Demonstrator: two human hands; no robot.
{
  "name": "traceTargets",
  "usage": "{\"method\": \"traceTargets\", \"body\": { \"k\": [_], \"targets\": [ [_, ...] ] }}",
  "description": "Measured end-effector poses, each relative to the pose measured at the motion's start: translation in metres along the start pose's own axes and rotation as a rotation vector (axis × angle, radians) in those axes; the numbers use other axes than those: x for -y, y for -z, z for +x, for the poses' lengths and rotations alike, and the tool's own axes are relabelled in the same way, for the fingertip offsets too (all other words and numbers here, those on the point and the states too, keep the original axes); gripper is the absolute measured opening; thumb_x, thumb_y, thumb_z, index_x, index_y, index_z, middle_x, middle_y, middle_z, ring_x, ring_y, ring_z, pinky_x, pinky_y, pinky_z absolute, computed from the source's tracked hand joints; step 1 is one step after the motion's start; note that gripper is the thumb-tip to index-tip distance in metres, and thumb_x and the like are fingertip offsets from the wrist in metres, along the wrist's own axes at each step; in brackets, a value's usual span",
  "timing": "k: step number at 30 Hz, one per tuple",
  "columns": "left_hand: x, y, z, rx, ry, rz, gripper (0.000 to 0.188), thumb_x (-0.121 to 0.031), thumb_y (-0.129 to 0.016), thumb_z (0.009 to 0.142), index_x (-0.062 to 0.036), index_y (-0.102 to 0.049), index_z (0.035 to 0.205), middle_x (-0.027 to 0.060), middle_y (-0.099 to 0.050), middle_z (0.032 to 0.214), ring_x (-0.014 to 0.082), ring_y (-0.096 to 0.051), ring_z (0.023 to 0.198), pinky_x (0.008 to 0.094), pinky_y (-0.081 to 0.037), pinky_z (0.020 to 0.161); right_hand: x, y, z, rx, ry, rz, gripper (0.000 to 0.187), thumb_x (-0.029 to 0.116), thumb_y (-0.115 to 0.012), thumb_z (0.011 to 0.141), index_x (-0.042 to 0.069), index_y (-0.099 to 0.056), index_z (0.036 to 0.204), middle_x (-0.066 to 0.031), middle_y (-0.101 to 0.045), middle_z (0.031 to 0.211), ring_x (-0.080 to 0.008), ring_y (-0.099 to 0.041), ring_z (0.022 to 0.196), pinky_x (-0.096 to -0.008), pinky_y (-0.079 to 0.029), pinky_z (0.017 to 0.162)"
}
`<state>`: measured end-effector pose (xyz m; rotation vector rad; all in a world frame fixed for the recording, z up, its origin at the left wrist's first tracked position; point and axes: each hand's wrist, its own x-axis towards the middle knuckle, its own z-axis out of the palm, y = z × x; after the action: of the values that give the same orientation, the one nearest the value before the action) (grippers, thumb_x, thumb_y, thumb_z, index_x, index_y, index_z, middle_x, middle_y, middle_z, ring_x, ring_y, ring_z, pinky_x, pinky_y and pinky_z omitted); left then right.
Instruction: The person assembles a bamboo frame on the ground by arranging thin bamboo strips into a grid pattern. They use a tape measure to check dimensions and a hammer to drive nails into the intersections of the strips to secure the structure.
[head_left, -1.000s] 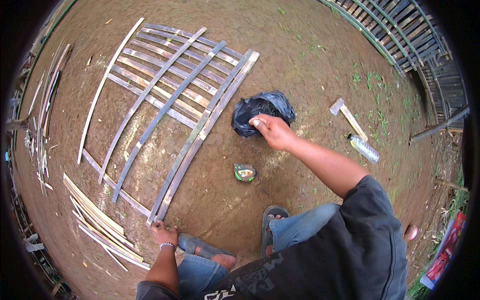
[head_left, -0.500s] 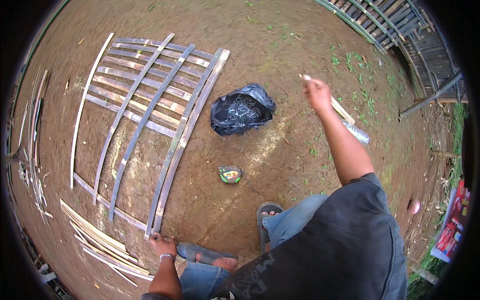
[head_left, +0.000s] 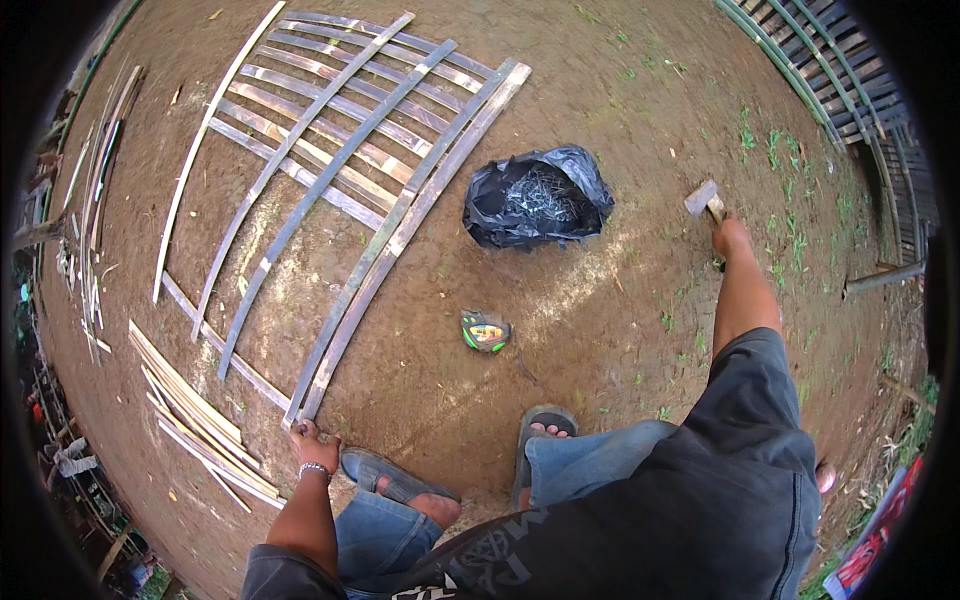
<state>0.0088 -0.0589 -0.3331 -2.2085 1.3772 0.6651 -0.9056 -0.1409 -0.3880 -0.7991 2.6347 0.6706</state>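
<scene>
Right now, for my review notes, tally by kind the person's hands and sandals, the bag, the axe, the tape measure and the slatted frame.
Hands: 2 (left hand, right hand)
Sandals: 2
Black plastic bag: 1
Axe: 1
Tape measure: 1
Slatted frame: 1
Total: 8

A wooden slat frame (head_left: 322,182) lies flat on the bare ground (head_left: 610,350). Its long strips, some dark and some pale, run from the far end toward the near end, two of them side by side along the right edge. Shorter slats, mottled brown and pale, cross them in a row over the far half, with gaps between; one crosspiece spans the near end. The near right corner is under the left hand (head_left: 315,450). The hatchet (head_left: 702,197), grey-headed with a pale handle, is gripped in the right hand (head_left: 733,238), head pointing away.
</scene>
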Motion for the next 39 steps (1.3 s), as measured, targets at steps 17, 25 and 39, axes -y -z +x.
{"method": "traceTargets", "body": {
  "k": [17, 25, 39],
  "targets": [
    [-0.004, 0.002, 0.003, 0.004, 0.0, -0.023, 0.081, -0.036, -0.08, 0.077, -0.0008, -0.053, 0.145, 0.0212, -0.035, 0.148, 0.039, -0.04, 0.137, 0.0433, -0.034, 0.116, 0.028, 0.059, -0.076, -0.939, 0.327, 0.602, 0.046, 0.018, -0.067, 0.081, -0.001, -0.055, 0.121, -0.0253, -0.059, 0.114, -0.0477, -0.061, 0.098, -0.052, -0.049, 0.09],
    [-0.019, 0.016, -0.013, -0.01, 0.057, -0.034, 0.081, -0.034, -0.08, 0.076, -0.006, -0.052, 0.147, 0.0171, -0.037, 0.147, 0.0379, -0.04, 0.137, 0.0433, -0.036, 0.115, 0.201, 0.178, -0.261, 0.21, 0.754, 0.81, 0.022, 0.028, -0.073, 0.09, 0.008, -0.072, 0.098, -0.0075, -0.069, 0.08, -0.0214, -0.064, 0.074, -0.0378, -0.051, 0.07],
    [-0.023, 0.007, -0.019, -0.028, 0.087, -0.096, 0.084, -0.031, -0.08, 0.078, -0.0079, -0.046, 0.151, 0.0175, -0.035, 0.15, 0.0372, -0.036, 0.142, 0.0446, -0.037, 0.115, 0.29, 0.097, -0.207, 0.023, 0.758, 0.158, 0.035, 0.014, -0.061, 0.088, 0.018, -0.068, 0.123, -0.0166, -0.07, 0.121, -0.0387, -0.065, 0.114, -0.0466, -0.052, 0.096]
  ]
}}
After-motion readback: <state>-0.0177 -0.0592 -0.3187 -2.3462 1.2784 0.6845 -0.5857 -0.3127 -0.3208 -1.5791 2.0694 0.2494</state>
